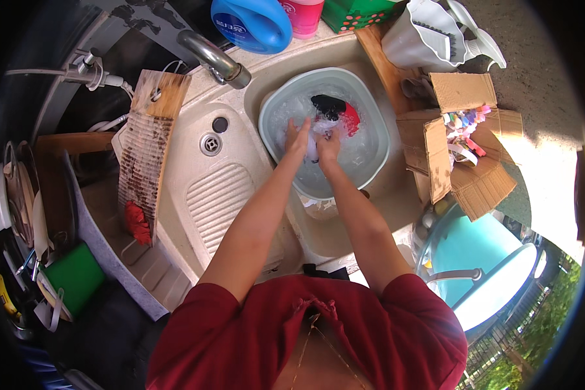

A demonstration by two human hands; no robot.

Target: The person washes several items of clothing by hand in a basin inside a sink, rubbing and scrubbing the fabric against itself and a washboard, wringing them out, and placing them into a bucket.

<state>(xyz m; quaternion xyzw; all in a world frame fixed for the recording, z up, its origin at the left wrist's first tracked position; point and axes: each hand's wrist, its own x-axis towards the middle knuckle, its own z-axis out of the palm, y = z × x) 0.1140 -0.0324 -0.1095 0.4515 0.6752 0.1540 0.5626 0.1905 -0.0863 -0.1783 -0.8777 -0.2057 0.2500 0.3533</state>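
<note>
Both of my hands reach into a pale grey plastic basin (381,146) of sudsy water, which stands in the right bowl of a stone-like sink. My right hand (328,145) is closed on a wet white cloth (312,147) at the middle of the basin. My left hand (298,137) lies against the cloth's left side with its fingers apart; whether it grips the cloth is hard to tell. Just beyond the hands, a black and red cloth (351,119) floats partly under the water.
Above the left bowl is a metal faucet (236,75). A wooden washboard (144,146) leans on the sink's left edge. Behind the basin stands a blue detergent bottle (258,24). An opened cardboard box (436,156) and a white container holding a brush (404,48) are at the right.
</note>
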